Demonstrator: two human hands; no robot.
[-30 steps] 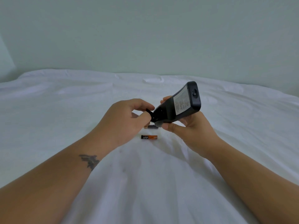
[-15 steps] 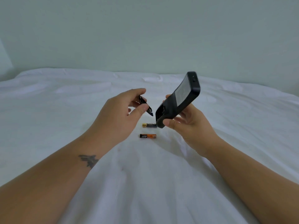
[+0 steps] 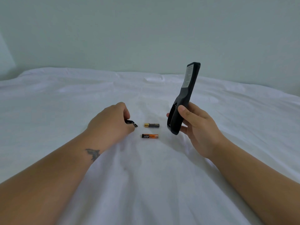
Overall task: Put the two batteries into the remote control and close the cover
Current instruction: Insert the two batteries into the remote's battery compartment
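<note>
My right hand (image 3: 197, 127) grips the lower end of a black remote control (image 3: 184, 98), held nearly upright with its back and white label turned left. Its battery bay near my thumb looks uncovered. My left hand (image 3: 112, 122) is low over the sheet, fingers closed on the small black battery cover (image 3: 132, 123), which sticks out toward the batteries. Two batteries lie side by side on the sheet between my hands: a black and gold one (image 3: 152, 125) farther away and an orange and black one (image 3: 150, 136) nearer to me.
Everything rests on a bed with a wrinkled white sheet (image 3: 146, 184). A pale wall (image 3: 146, 30) rises behind the bed's far edge. Both my forearms reach in from the bottom corners.
The cover came off the remote in my left hand, which then dropped down to the sheet left of the batteries. My right hand swung the remote up to nearly vertical and moved right.
</note>
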